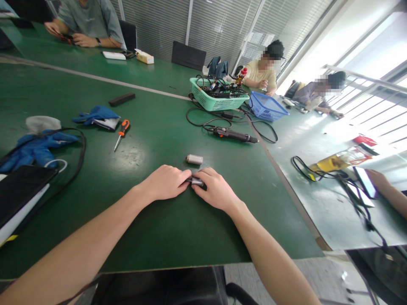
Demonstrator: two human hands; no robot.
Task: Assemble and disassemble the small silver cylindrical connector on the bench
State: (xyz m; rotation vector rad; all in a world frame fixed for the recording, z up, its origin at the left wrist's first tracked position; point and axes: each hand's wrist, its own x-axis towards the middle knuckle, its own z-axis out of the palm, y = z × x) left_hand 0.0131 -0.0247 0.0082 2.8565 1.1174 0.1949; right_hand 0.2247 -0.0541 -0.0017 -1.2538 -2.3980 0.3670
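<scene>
Between my two hands, low over the green table, is a small silver metal cylinder [197,181] that looks like a little motor. My right hand [216,188] is closed round it, thumb on the near side. The fingertips of my left hand [167,182] pinch at its left end, on a dark part too small to name. Just beyond my fingers a second small cylinder [194,159], pale silver with a dark left end, lies on its side on the table. Most of the held piece's ends are hidden by my fingers.
An orange-handled screwdriver [122,134] and blue gloves [98,115] lie at the left, near a black tablet [25,190]. Farther off are a corded electric screwdriver [235,134], a green basket [211,101] of cables and a blue basket [269,108]. Several people sit around.
</scene>
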